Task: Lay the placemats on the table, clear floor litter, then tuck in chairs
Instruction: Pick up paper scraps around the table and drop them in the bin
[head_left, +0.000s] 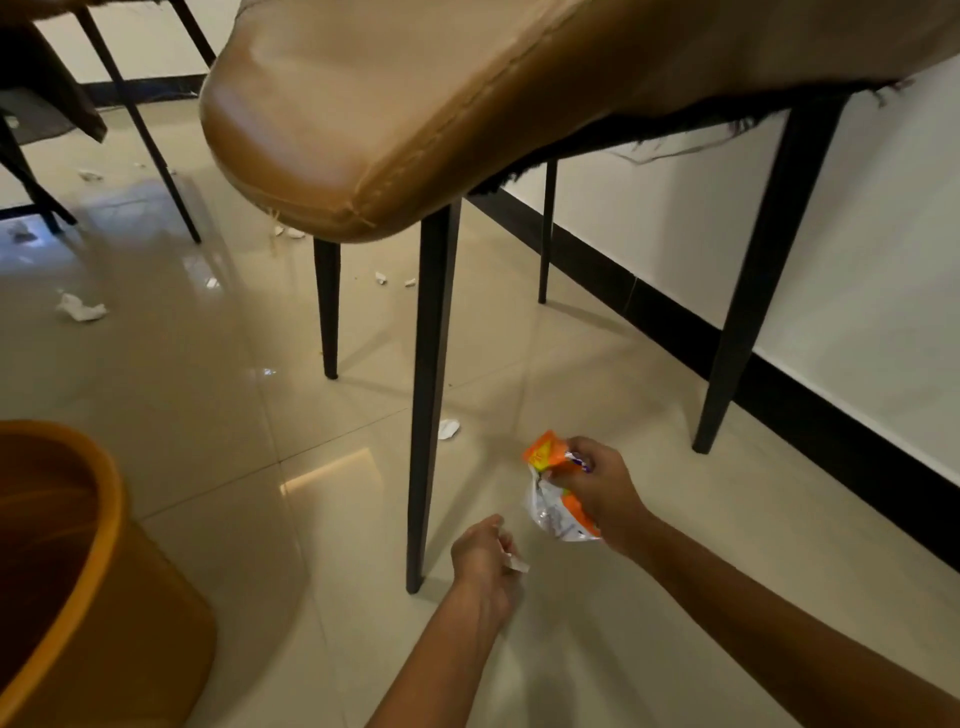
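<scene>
Low over the tiled floor, my right hand (597, 493) grips a crumpled orange and silver snack wrapper (551, 491). My left hand (485, 558) is just left of it, near a black chair leg (428, 395), and pinches a small white paper scrap (517, 565). A tan leather chair (389, 114) looms overhead. White paper scraps lie on the floor: one by the chair leg (448, 428), a crumpled tissue at the left (80, 307), small bits further back (382, 278).
An orange bin (111, 519) stands at the lower left, its mouth open. A white wall with a black skirting board (675, 322) runs along the right. More black chair legs (140, 124) and a dark cloth (57, 88) are at the upper left.
</scene>
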